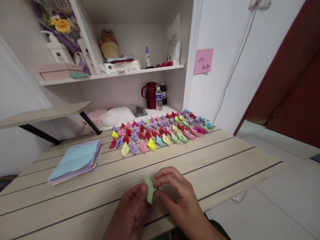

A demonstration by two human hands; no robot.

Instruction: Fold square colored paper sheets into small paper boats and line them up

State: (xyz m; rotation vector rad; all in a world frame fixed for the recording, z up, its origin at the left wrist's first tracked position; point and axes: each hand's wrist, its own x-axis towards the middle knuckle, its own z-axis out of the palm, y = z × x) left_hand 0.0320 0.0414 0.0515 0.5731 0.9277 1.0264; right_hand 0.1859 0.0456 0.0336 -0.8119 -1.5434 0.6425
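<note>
A small folded piece of light green paper is pinched between both my hands just above the near edge of the wooden table. My left hand grips its lower left side with thumb and fingers closed. My right hand pinches its right side, fingers curled over the top. Rows of several small folded paper boats in many colours stand farther back on the table. A stack of coloured square paper sheets, light blue on top, lies to the left.
A white shelf unit at the back holds a red jug, a water bottle, a plush bear and boxes. A pink sticky note hangs on the white wall. A wooden board juts out on the left.
</note>
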